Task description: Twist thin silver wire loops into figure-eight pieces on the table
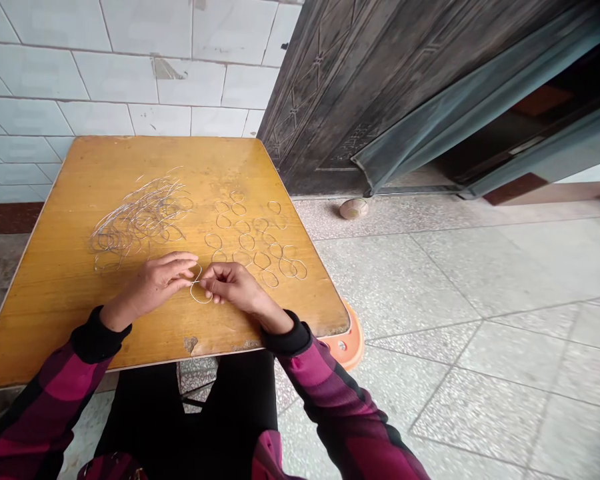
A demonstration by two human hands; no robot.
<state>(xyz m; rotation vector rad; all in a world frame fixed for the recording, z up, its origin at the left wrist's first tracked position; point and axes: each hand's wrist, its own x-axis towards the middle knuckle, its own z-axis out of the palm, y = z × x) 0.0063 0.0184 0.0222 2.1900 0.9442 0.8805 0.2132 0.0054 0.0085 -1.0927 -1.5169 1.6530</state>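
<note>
A thin, shiny wire bent into a figure-eight (194, 295) is between my hands near the front of the table. My right hand (235, 285) pinches its right side with thumb and fingertips, which hide part of the wire. On the other side, my left hand (157, 283) has its fingers stretched out and apart. Its thumb tip is close to the wire's crossing; contact is hard to make out. Beyond my left hand lies a tangled heap of similar wires (147, 213), some curled and some nearly straight. Several separate figure-eight wires (247, 241) are spread beyond my right hand.
The yellow wooden table (80, 320) has a chipped front edge and stands against a white tiled wall (145, 73). Part of an orange plastic stool (351, 337) shows under its right corner. To the right are a dark carved door (325, 87), a grey-green curtain (410, 143) and a roundish stone (353, 209).
</note>
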